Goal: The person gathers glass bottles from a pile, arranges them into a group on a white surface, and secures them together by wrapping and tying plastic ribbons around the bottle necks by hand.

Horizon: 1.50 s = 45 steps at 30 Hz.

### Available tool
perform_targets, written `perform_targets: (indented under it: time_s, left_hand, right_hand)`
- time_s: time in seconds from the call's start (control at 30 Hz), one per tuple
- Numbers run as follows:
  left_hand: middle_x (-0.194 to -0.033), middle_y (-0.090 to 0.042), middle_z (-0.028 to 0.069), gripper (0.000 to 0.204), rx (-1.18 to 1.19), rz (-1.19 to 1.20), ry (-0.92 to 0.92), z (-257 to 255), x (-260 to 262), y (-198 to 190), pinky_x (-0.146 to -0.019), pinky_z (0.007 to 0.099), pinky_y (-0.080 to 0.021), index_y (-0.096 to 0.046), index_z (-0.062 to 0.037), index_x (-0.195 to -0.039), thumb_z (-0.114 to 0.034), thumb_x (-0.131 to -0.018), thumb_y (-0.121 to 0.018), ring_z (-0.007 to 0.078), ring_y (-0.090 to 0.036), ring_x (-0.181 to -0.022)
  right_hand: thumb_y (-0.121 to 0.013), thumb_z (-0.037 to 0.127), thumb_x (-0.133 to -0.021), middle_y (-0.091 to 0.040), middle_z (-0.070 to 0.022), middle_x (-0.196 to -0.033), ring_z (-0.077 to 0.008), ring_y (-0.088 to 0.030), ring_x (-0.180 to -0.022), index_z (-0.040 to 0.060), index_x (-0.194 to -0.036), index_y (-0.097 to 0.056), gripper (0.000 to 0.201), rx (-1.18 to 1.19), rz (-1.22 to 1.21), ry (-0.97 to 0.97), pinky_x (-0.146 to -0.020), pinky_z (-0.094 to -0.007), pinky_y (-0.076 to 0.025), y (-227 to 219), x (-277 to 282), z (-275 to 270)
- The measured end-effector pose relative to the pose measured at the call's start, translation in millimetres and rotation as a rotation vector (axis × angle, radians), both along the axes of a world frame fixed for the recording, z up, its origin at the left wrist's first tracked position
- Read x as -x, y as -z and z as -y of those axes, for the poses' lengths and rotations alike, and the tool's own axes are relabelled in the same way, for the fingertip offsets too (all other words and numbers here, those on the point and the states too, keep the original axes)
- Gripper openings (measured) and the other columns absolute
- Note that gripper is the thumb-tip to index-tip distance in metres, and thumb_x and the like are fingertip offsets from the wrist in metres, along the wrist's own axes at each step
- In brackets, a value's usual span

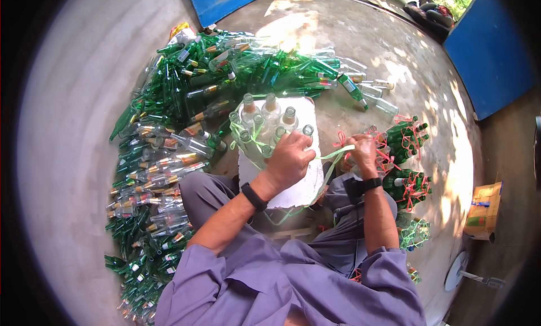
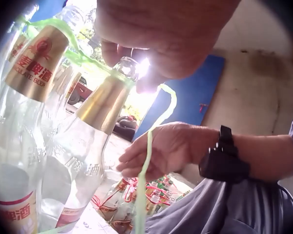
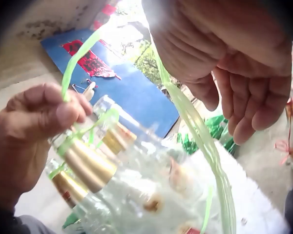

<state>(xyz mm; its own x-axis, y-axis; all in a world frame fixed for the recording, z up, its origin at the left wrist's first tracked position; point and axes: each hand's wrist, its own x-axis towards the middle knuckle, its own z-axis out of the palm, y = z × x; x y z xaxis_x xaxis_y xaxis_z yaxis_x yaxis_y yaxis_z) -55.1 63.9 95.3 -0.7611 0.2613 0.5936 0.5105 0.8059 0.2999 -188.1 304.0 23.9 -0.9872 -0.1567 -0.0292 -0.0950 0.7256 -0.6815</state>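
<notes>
Clear glass bottles (image 1: 270, 109) with gold neck labels stand grouped on a white board (image 1: 276, 197), a light green plastic strip (image 1: 335, 153) wound about their necks. My left hand (image 1: 290, 160) is at the necks on the near right side of the group. Its thumb and finger pinch the strip beside a gold-labelled bottle (image 3: 90, 165) in the right wrist view. To the right, my right hand (image 1: 363, 154) holds the strip by the thumb side, the other fingers loosely bent. From there the strip hangs down in a long loose tail (image 3: 205, 141).
A big heap of green and clear bottles (image 1: 186, 95) lies behind and along the left. Bundles of green bottles tied with red strip (image 1: 406, 140) stand at the right. A blue door panel (image 1: 490, 61), a cardboard box (image 1: 483, 210) and a round-based stand (image 1: 455, 271) are farther right.
</notes>
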Motion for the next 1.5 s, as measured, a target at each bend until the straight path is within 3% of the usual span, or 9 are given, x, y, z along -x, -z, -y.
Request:
perform_targets:
  time_s: [0.03,0.07,0.13,0.33,0.47,0.97,1.2,1.37,1.5]
  left_hand:
    - [-0.100,-0.064,0.0049,0.007,0.000,-0.001,-0.002,0,-1,2,-0.083,0.0402,-0.045,-0.065,-0.0099,-0.077,-0.007,-0.071,-0.067,0.0251,-0.057,-0.099]
    - [-0.101,-0.063,0.0050,0.007,0.007,-0.011,-0.006,0,-1,4,-0.084,0.0405,-0.043,-0.065,-0.0102,-0.077,-0.008,-0.071,-0.067,0.0249,-0.056,-0.100]
    - [-0.102,-0.063,0.0052,0.007,0.014,-0.021,-0.012,-2,-3,5,-0.086,0.0407,-0.041,-0.064,-0.0105,-0.076,-0.008,-0.071,-0.067,0.0248,-0.055,-0.102]
    - [-0.106,-0.060,0.0064,0.008,0.062,-0.041,-0.081,-7,-11,8,-0.094,0.0441,-0.039,-0.066,-0.0100,-0.079,-0.011,-0.071,-0.067,0.0265,-0.053,-0.106]
    - [-0.103,-0.060,0.0077,0.007,0.080,-0.080,-0.106,-10,-14,12,-0.092,0.0472,-0.039,-0.064,-0.0075,-0.074,-0.013,-0.071,-0.067,0.0279,-0.053,-0.102]
    - [-0.123,-0.060,0.0041,0.014,0.041,-0.055,-0.160,-21,-26,19,-0.105,0.0498,-0.030,-0.072,-0.0123,-0.083,-0.011,-0.070,-0.072,0.0260,-0.049,-0.120]
    - [-0.134,-0.057,0.0105,0.046,-0.082,-0.004,-0.185,-9,-53,15,-0.114,0.0557,-0.027,-0.070,-0.0124,-0.116,-0.013,-0.071,-0.078,0.0350,-0.045,-0.131]
    - [-0.154,-0.033,0.0267,0.085,-0.135,0.047,-0.635,16,-66,15,-0.118,0.0537,-0.025,-0.045,-0.0064,-0.146,-0.018,-0.071,-0.082,0.0437,-0.036,-0.140]
    - [-0.158,-0.022,0.0335,0.097,-0.167,0.141,-0.717,21,-58,38,-0.117,0.0518,-0.029,-0.033,-0.0047,-0.152,-0.022,-0.071,-0.085,0.0495,-0.027,-0.145]
  right_hand:
    - [-0.063,0.020,-0.083,-0.064,-0.0115,-0.056,-0.0166,-0.065,-0.056,-0.0011,-0.074,-0.074,0.025,-0.089,-0.126,0.070,-0.056,-0.0327,-0.051,6,15,-8]
    - [-0.064,0.021,-0.086,-0.070,-0.0084,-0.066,-0.0140,-0.067,-0.063,-0.0027,-0.083,-0.076,0.026,0.055,-0.029,0.077,-0.059,-0.0300,-0.052,-3,22,-17]
    - [-0.066,0.023,-0.093,-0.074,-0.0064,-0.082,-0.0129,-0.069,-0.070,-0.0037,-0.094,-0.075,0.028,0.399,0.102,0.005,-0.064,-0.0270,-0.055,-10,26,-13]
    - [-0.068,0.025,-0.097,-0.071,-0.0043,-0.084,-0.0091,-0.065,-0.072,-0.0015,-0.096,-0.074,0.027,0.579,0.730,-0.425,-0.068,-0.0235,-0.054,-67,-36,54]
    - [-0.069,0.023,-0.096,-0.068,-0.0027,-0.080,-0.0077,-0.061,-0.068,-0.0021,-0.091,-0.073,0.026,0.601,0.757,-0.529,-0.063,-0.0225,-0.050,-35,-31,68]
    - [-0.066,0.012,-0.089,-0.065,0.0010,-0.074,-0.0042,-0.055,-0.061,-0.0024,-0.094,-0.074,0.017,0.604,0.777,-0.583,-0.052,-0.0217,-0.040,-64,-44,74]
    - [-0.062,0.011,-0.093,-0.052,0.0047,-0.071,-0.0041,-0.045,-0.052,0.0035,-0.083,-0.061,0.013,0.788,0.934,-0.320,-0.046,-0.0222,-0.039,-55,-49,75]
    - [-0.063,0.009,-0.091,-0.039,0.0082,-0.062,-0.0017,-0.032,-0.046,0.0081,-0.075,-0.054,0.018,0.836,0.979,-0.286,-0.038,-0.0211,-0.023,-55,-51,78]
    - [-0.062,0.009,-0.090,-0.038,0.0080,-0.060,-0.0023,-0.031,-0.045,0.0041,-0.078,-0.058,0.013,0.805,0.874,-0.252,-0.039,-0.0227,-0.021,-57,-55,80]
